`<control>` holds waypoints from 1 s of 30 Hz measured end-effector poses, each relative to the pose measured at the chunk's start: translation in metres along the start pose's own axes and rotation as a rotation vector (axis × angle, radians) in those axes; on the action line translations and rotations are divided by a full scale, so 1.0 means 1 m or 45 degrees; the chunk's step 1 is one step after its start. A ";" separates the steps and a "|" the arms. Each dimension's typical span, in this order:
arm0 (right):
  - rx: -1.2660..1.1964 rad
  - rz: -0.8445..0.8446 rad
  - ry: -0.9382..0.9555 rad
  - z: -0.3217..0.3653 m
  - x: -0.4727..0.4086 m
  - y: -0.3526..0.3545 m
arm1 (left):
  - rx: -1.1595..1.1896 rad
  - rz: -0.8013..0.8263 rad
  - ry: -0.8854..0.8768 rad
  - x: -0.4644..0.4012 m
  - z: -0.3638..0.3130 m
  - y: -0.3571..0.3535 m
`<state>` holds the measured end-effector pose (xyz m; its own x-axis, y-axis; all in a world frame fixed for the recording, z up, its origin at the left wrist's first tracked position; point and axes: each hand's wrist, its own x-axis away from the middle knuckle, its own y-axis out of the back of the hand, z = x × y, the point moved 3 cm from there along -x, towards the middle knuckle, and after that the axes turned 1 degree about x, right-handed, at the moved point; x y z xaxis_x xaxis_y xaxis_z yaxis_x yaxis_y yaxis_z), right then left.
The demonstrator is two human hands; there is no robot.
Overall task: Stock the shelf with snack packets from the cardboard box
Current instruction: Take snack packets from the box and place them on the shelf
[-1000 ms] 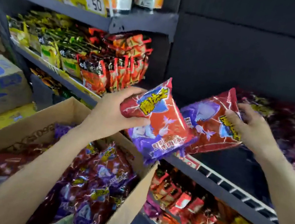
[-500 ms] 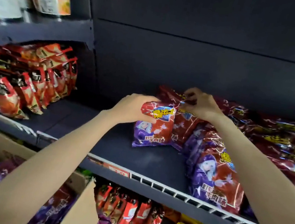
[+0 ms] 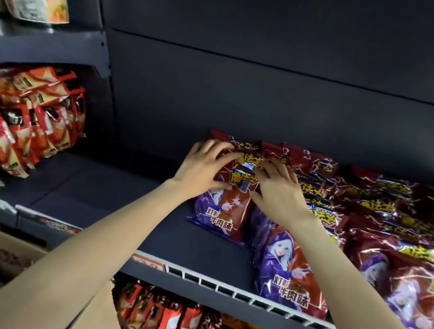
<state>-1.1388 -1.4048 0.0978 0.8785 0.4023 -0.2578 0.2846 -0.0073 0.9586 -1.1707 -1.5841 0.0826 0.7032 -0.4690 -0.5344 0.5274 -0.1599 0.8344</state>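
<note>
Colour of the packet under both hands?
Red and purple snack packet, yellow lettering; head view.

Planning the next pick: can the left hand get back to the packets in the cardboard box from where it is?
Probably yes. The left hand rests on a packet on the shelf; the cardboard box sits open-topped below the forearm, nothing between.
</note>
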 end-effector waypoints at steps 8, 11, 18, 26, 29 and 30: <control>-0.211 -0.737 0.233 0.060 0.026 0.028 | 0.291 -0.284 0.227 0.059 -0.004 0.058; -0.326 -0.923 0.444 0.106 0.036 0.040 | 0.104 -0.498 0.154 0.113 0.000 0.103; -0.499 -0.745 0.867 0.239 0.049 0.031 | -0.176 -0.152 0.292 0.278 0.031 0.173; -0.489 0.169 1.246 0.402 0.048 -0.024 | -0.269 0.683 0.977 0.500 0.084 0.200; -0.401 0.262 1.372 0.459 0.048 -0.051 | -0.338 0.751 1.068 0.564 0.104 0.202; -0.346 0.269 1.421 0.477 0.048 -0.061 | -0.335 0.754 1.091 0.580 0.110 0.201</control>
<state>-0.9313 -1.8220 -0.0304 0.0353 0.9989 0.0300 -0.0371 -0.0287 0.9989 -0.7094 -1.9843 -0.0448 0.9268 0.3712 -0.0566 0.0073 0.1329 0.9911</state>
